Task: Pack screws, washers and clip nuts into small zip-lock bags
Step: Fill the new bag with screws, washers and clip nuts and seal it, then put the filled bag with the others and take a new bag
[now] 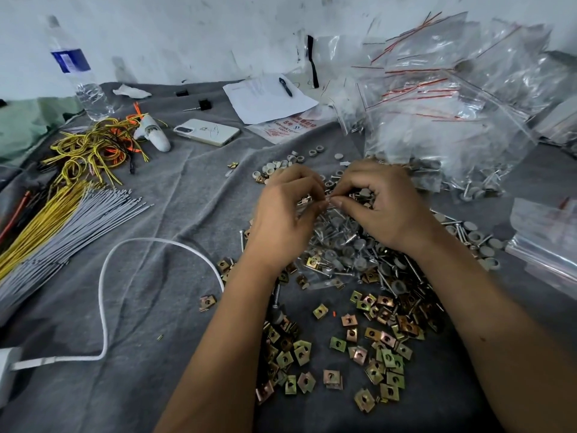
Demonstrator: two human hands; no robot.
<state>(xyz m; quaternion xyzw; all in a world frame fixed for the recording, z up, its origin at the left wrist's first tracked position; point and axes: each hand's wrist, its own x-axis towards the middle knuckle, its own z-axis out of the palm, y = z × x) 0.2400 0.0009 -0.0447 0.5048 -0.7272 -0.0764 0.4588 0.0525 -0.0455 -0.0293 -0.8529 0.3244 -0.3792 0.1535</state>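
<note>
**A:** Both hands are up over the heap of screws (349, 232) mid-counter, left hand (282, 210) and right hand (379, 203) meeting fingertip to fingertip.

**B:** They're pinching a small zip-lock bag (313, 203) between them, fingers curled on its top edge. Sealing or filling, I can't tell; the contents are blurred.

**A:** My read: one bag is being closed or loaded.

**B:** Next it needs the strip pressed shut along its length, then a spot on the packed pile (449, 98) at the right. Clip nuts (374, 342) lie scattered nearer the person, washers (281, 165) beyond the hands.
</note>
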